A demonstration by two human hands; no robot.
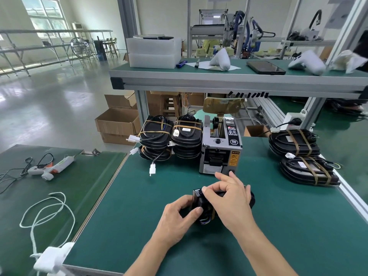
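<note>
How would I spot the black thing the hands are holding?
Find the middle green table, then the grey tape dispenser standing on it. Right in front of it lies a black part, gripped by the left hand and the right hand. The other black parts sit in strapped stacks beside the dispenser; this one is alone.
</note>
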